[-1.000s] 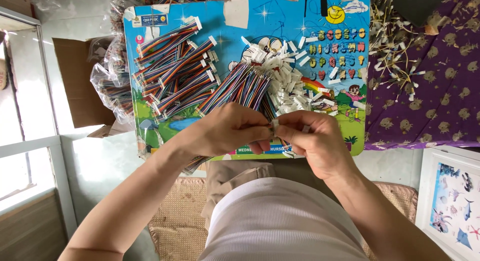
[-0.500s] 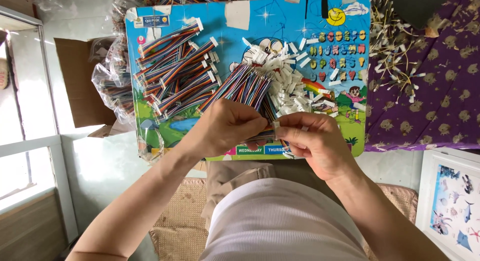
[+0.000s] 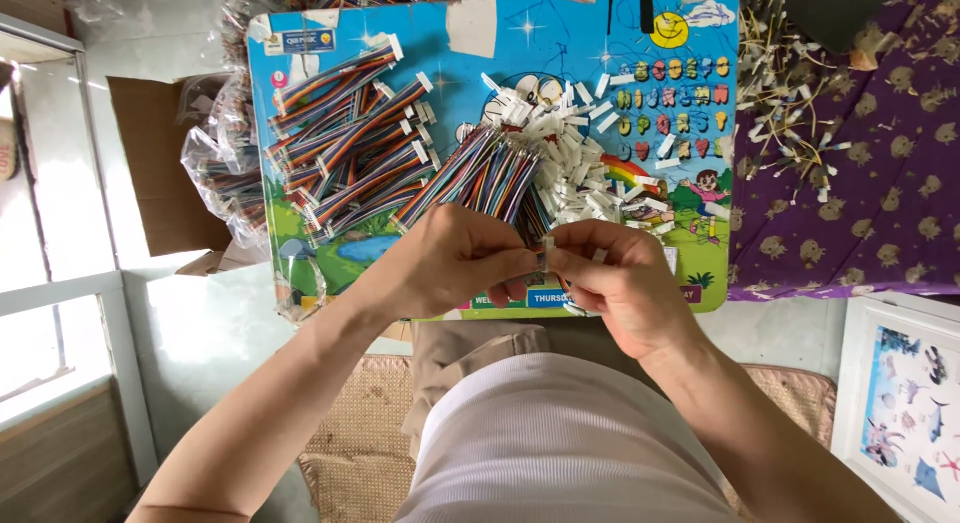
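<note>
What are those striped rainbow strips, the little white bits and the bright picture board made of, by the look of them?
Rainbow ribbon cables: likely plastic-coated wires side by side, with a slight sheen and bending softly.
White connectors: probably hard moulded plastic, matte, with blocky edges. The left hand and right hand pinch one between them.
Picture board: a smooth, glossy printed face, possibly plastic or laminated board; which one is unclear.

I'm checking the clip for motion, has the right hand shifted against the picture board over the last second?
No. The right hand sits at the same spot over the lower edge of the colourful board, fingertips meeting the left hand as before.
</note>
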